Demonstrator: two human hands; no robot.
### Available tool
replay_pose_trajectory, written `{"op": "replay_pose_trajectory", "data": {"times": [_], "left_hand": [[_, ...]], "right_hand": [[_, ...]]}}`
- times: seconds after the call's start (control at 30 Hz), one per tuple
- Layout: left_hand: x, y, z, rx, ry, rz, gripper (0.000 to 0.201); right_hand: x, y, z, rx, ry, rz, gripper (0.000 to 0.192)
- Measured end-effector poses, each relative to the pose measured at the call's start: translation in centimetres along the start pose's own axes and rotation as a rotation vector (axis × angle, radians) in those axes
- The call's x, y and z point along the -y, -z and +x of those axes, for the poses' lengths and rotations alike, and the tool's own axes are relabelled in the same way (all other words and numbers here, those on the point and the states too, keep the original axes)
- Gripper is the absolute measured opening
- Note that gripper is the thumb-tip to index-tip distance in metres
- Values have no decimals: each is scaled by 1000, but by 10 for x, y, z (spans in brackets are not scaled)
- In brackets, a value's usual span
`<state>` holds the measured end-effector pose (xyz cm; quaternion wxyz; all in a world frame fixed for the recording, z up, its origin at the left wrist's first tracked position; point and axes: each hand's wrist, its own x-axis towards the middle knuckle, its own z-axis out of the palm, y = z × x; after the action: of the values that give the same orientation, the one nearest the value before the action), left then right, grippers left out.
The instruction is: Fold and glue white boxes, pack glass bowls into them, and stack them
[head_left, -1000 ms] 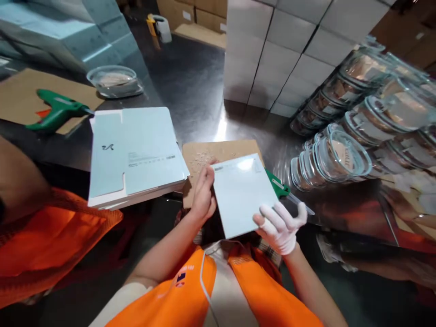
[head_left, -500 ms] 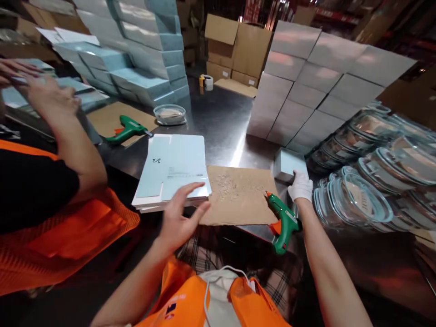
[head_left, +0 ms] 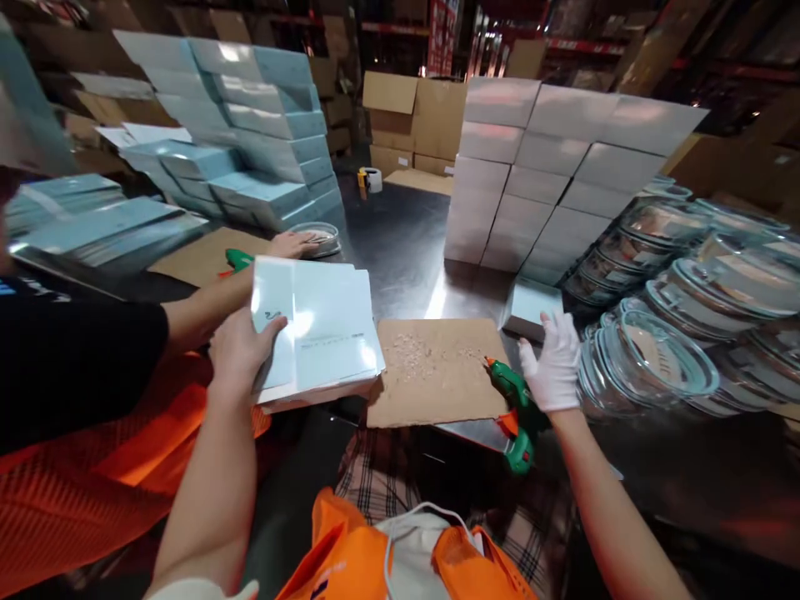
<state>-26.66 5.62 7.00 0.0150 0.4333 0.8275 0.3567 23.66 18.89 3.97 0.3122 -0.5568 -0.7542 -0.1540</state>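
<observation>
Left hand: the bare left hand [head_left: 241,354] at centre left grips the near left corner of the top flat carton blank [head_left: 316,325], thumb on top, and tilts it up off the stack of blanks [head_left: 325,387] lying on the counter [head_left: 400,242].
Right hand: the gloved right hand [head_left: 550,371] at centre right is spread open and holds nothing; it hovers just beside the small folded box [head_left: 531,304] and above the green glue gun [head_left: 516,412].
Work surface: a cardboard sheet [head_left: 434,371] speckled with glue crumbs lies between the two hands, with nothing on it.
Done, as I judge it: one folded box stands at the foot of the wall of finished white boxes [head_left: 562,167] in the upper right, so many appear to be made already.
Left, as I judge it: the raised blank is not yet folded or glued, and more blanks lie under it.
Nearby: rows of lidded glass bowls [head_left: 675,333] lie at the right; a co-worker's hand [head_left: 293,244] reaches to a bowl in the upper left.
</observation>
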Motion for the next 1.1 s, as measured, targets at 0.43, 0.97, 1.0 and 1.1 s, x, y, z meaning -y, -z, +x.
{"op": "replay_pose_trajectory", "data": {"times": [0.43,0.97,1.0,1.1], "left_hand": [[-69,-14,-169,804,-641,-506,28],[5,0,-153,1011,-463,-416,30],[6,-4,-152,1042,-476,-418,29],[0,-15,-146,1167,-511,-436,30]], "right_hand": [[90,105,-84,-75,320,526,41],[83,82,-138,850,17,1013,46],[81,79,-146,926,-54,1041,49],[79,70,-159,1123,-297,1252,69]]}}
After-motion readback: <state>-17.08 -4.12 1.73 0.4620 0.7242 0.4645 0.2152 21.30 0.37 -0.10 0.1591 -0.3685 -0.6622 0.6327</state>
